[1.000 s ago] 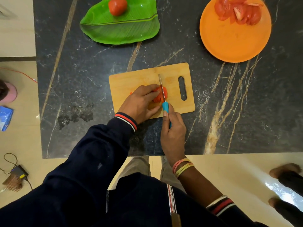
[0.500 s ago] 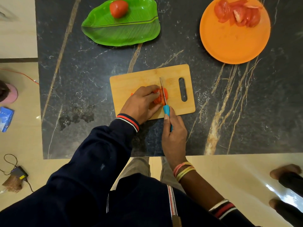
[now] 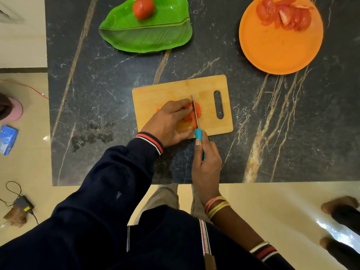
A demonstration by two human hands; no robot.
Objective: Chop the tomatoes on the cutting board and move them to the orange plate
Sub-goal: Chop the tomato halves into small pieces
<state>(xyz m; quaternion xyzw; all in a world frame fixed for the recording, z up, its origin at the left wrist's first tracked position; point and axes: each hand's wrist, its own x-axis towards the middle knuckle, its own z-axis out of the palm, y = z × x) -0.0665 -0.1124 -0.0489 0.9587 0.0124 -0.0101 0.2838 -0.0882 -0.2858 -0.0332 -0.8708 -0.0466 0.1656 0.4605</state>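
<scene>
A wooden cutting board [image 3: 167,92] lies in the middle of the dark marble table. On it sits a partly sliced red tomato [image 3: 197,110]. My left hand [image 3: 169,123] holds the tomato down with curled fingers. My right hand [image 3: 207,160] grips the blue handle of a knife [image 3: 195,114], whose blade runs through the tomato. The orange plate [image 3: 280,49] at the far right carries a pile of tomato slices [image 3: 286,14] on its far side. A whole tomato [image 3: 143,8] rests on the green leaf-shaped plate [image 3: 148,34] at the far left.
The table's near edge [image 3: 136,184] runs just behind my right wrist. On the floor left of the table lie a blue packet [image 3: 7,139], a pink object [image 3: 14,112] and a charger with cable [image 3: 23,203]. Another person's feet [image 3: 340,206] stand at the lower right.
The knife blade has slid slightly along the tomato in a slicing stroke. My left hand stays on the tomato, and the view has shifted a little.
</scene>
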